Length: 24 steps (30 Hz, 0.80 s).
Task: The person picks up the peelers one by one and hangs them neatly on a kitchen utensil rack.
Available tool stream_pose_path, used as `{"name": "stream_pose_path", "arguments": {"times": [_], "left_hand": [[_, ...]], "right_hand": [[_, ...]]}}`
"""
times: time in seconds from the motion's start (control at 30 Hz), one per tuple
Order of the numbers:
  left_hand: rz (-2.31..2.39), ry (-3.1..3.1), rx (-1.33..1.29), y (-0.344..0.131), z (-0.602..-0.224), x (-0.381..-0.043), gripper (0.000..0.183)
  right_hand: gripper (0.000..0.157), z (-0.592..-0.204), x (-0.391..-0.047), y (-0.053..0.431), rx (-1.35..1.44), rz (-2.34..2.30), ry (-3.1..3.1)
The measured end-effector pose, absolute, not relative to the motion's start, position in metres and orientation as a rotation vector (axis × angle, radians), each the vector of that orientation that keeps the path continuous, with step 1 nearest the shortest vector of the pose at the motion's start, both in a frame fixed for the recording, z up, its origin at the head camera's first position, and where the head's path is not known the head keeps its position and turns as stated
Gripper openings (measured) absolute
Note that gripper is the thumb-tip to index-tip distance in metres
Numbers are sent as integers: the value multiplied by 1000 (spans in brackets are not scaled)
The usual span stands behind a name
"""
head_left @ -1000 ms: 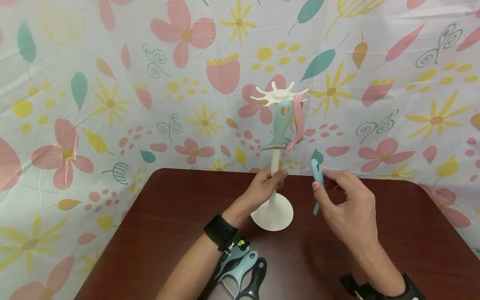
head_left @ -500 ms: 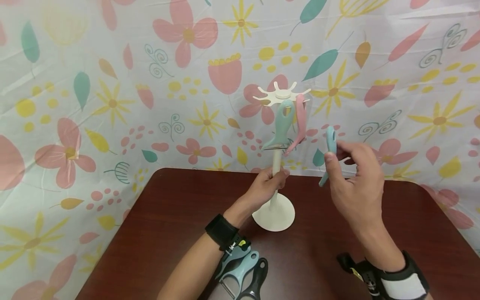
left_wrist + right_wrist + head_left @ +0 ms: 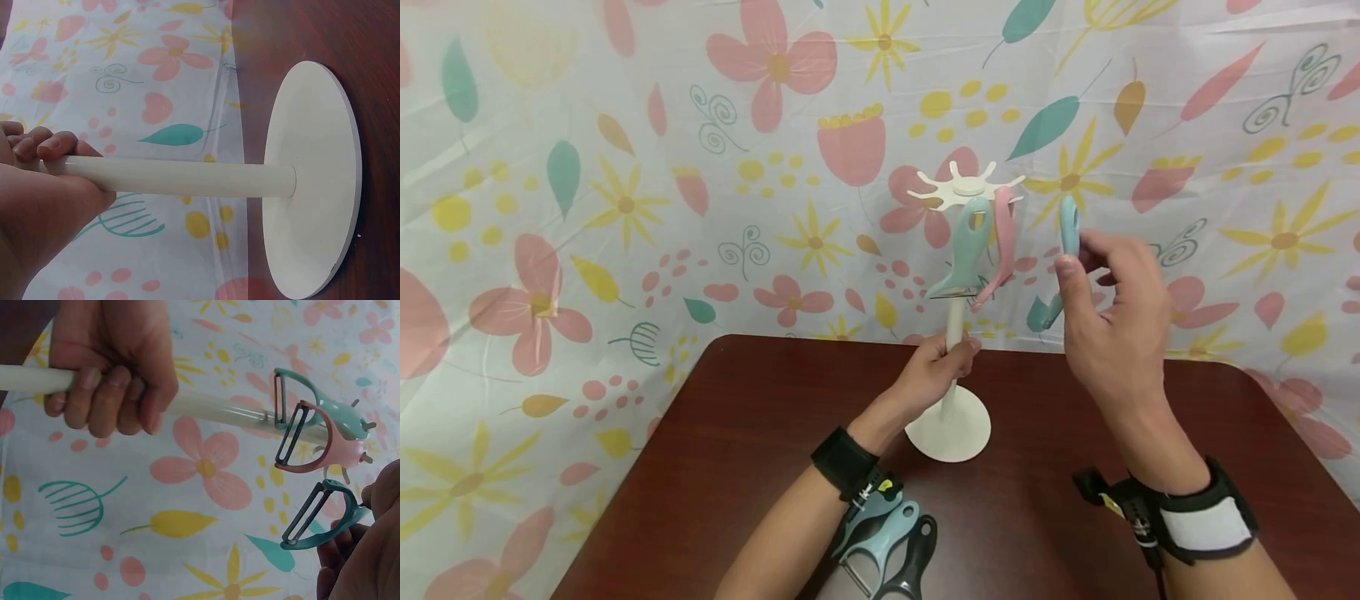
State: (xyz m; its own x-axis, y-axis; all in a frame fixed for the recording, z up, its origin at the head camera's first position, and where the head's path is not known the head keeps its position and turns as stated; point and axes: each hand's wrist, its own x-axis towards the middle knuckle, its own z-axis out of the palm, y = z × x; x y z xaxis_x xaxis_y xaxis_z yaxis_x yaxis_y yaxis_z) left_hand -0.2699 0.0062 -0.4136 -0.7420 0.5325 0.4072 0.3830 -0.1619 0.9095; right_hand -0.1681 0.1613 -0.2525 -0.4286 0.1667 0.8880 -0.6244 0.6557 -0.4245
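Observation:
My left hand [image 3: 934,371] grips the pole of a cream stand [image 3: 953,321], fingers curled round it in the right wrist view too. The stand's round base [image 3: 312,181] rests on the table, and its top is a ring of spread hooks [image 3: 966,190]. A mint green peeler [image 3: 967,246] and a pink peeler [image 3: 1004,242] hang from those hooks. To their right, my right hand [image 3: 1116,321] pinches a blue peeler [image 3: 1069,227] by its handle, held upright and apart from the stand. Its blade [image 3: 306,512] faces away from the hand.
On the dark wooden table [image 3: 737,433], near the front, lie a light blue peeler [image 3: 891,533] and a black peeler [image 3: 917,554], with another partly hidden by the left wrist. A flowered cloth [image 3: 647,208] hangs close behind the table.
My right hand has lifted the blue peeler from just above the table to nearly hook height, shifting slightly right. The left hand stays on the pole.

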Motion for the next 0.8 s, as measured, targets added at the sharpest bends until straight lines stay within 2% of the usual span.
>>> {"name": "stream_pose_path", "arguments": {"times": [0.4,0.8], "left_hand": [[2045,1951,1091,6,-413,-270,40],[2028,1937,1086,1,-394,-256,38]], "right_hand": [[26,-257,-201,175,365,914,-1820],[25,-237,-200,161,441,928,-1846]]}}
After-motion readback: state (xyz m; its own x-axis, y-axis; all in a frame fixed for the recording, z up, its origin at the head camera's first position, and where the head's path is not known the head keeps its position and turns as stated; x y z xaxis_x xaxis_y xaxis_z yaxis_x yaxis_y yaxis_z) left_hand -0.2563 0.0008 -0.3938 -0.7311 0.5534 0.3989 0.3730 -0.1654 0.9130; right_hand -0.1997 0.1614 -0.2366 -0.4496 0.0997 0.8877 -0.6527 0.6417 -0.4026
